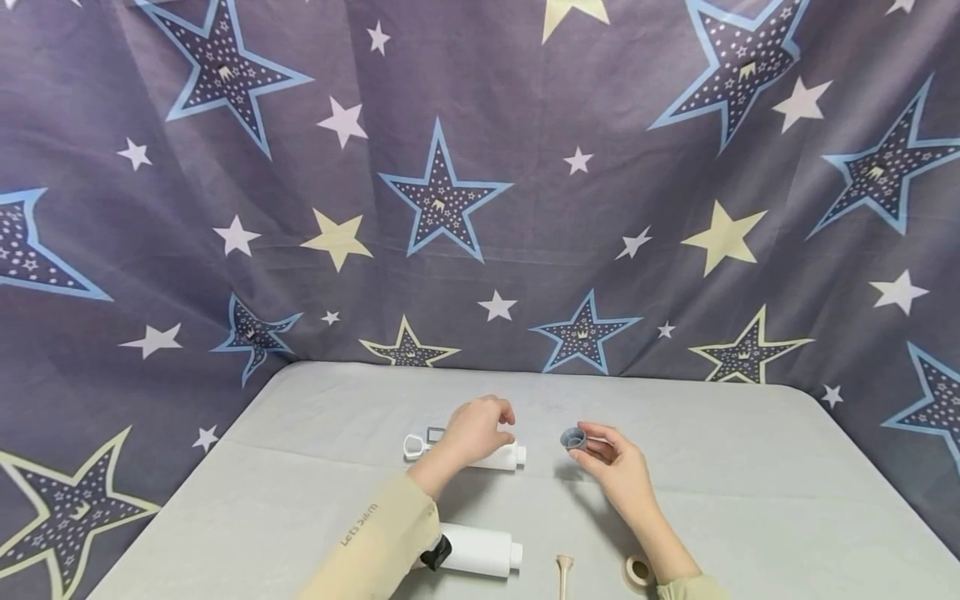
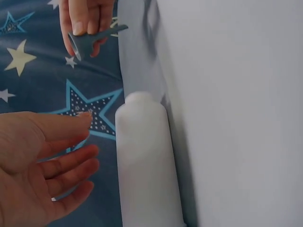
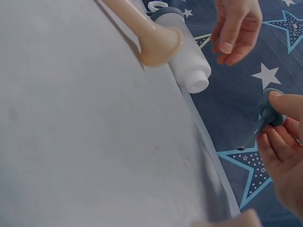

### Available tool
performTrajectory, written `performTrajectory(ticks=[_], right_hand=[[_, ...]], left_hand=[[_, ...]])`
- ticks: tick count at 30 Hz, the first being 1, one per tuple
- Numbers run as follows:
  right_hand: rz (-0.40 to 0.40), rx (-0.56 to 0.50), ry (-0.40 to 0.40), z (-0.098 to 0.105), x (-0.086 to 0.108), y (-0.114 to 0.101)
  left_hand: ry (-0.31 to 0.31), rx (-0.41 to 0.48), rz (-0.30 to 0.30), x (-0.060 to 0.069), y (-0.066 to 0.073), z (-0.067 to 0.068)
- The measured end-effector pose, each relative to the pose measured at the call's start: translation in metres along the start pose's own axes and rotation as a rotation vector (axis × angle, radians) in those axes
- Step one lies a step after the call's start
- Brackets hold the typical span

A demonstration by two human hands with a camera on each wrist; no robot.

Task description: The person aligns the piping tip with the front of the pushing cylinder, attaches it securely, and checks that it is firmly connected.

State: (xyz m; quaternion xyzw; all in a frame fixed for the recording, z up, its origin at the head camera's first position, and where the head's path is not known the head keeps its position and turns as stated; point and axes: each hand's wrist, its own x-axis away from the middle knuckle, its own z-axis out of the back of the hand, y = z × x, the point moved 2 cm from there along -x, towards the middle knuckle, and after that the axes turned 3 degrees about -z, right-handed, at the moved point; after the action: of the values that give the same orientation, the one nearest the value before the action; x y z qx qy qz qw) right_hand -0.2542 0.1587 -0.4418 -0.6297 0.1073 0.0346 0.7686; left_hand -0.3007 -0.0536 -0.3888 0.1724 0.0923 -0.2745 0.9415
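My right hand (image 1: 621, 473) pinches a small grey funnel (image 1: 573, 439) by its cup, held above the table. In the right wrist view the narrow spout of this funnel (image 3: 269, 115) points down to the left. My left hand (image 1: 478, 427) has loosely bent fingers with nothing between them. It hovers over a white bottle (image 1: 504, 457) lying on its side, neck toward the right and partly hidden by the hand. The left wrist view has this hand (image 2: 45, 165) beside and apart from a white bottle (image 2: 146, 161).
A second white bottle (image 1: 482, 551) lies nearer, partly behind the left sleeve. A beige trumpet-shaped piece (image 1: 565, 567) and a beige ring (image 1: 638, 571) are at the front. Behind the left wrist are a white loop (image 1: 414, 447) and a grey square frame (image 1: 435, 434). A star-patterned curtain (image 1: 450, 283) hangs behind the table.
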Motion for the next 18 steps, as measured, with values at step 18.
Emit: performTrajectory(ticks=[18], right_hand=[[-0.018,0.003,-0.046,-0.004,0.001,0.002]], left_hand=[[-0.193,-0.062,0.059,0.014,-0.009,0.001]])
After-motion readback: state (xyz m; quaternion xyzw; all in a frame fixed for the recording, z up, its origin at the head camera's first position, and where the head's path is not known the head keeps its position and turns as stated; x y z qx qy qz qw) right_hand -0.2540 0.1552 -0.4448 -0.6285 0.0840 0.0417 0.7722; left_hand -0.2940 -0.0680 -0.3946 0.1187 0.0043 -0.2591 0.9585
